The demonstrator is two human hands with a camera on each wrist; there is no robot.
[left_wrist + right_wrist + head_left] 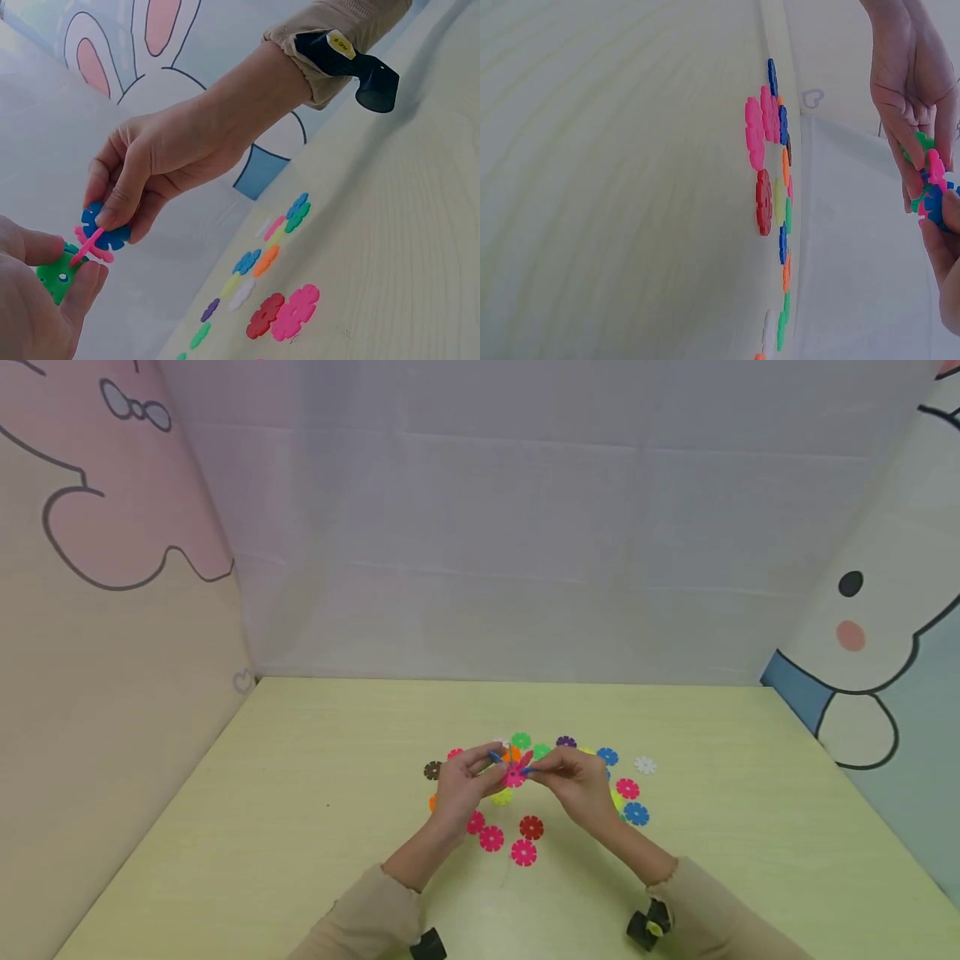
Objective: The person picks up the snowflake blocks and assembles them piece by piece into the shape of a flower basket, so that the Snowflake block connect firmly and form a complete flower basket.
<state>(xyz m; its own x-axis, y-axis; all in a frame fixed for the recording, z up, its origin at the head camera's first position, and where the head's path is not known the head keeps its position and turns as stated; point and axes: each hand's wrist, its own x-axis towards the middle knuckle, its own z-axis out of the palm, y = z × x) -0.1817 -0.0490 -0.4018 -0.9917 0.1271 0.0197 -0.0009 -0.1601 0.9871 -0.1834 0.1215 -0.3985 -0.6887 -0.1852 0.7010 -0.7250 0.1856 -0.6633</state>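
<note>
Pale, creased cloth (487, 543) hangs at 12 o'clock behind a light wood-grained counter (300, 860), with a cartoon rabbit panel (885, 535) toward 2 o'clock in the head view. Both hands are raised over the counter's middle, fingertips closed in pinches. Left hand (463, 787) grips a green notched disc (56, 279) between thumb and fingers; right hand (581, 787) pinches a blue notched disc (106, 231). Pink pieces (88, 246) sit between those two, linking them into one small cluster.

Around the cluster, more flat discs lie on the counter: a brown one (432, 770) at 9 o'clock, a purple one (566, 742) at 2, a white one (645, 765) at 3, and a dark red one (531, 827) near 6, with a pink disc (523, 852) just beyond it, nearer the person.
</note>
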